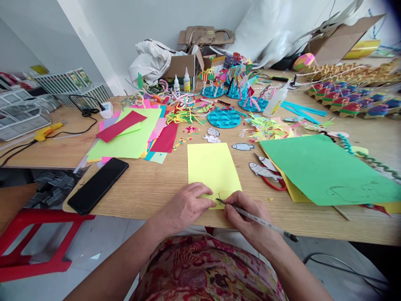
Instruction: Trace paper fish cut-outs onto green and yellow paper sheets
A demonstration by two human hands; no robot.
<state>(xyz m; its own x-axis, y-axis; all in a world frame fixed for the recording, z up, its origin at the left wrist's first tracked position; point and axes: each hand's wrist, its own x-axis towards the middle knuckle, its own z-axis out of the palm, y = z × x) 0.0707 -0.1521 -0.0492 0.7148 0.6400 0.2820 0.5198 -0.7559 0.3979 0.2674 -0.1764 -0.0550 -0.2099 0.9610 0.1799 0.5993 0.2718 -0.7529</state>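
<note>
A sheet of yellow paper [213, 165] lies on the table in front of me. My left hand [188, 205] rests on its lower left part, fingers stretched out and pressing it down. Pinched in my right hand [250, 211] is a pen [266, 223] with a clear barrel and a dark end. Its tip touches the paper's near edge, where thin dark curved lines are drawn, partly hidden by my fingers. Paper fish [243, 146] with drawn scales lie beyond and to the right, some on top of red-handled scissors [283, 184].
A black phone [98, 186] and stacked coloured paper [125, 138] are at left. Green paper [326, 167] with pencil outlines lies right. Behind are a blue scalloped disc [224, 118], paper scraps [272, 128] and a glue bottle [277, 99]. A red stool [46, 234] stands below left.
</note>
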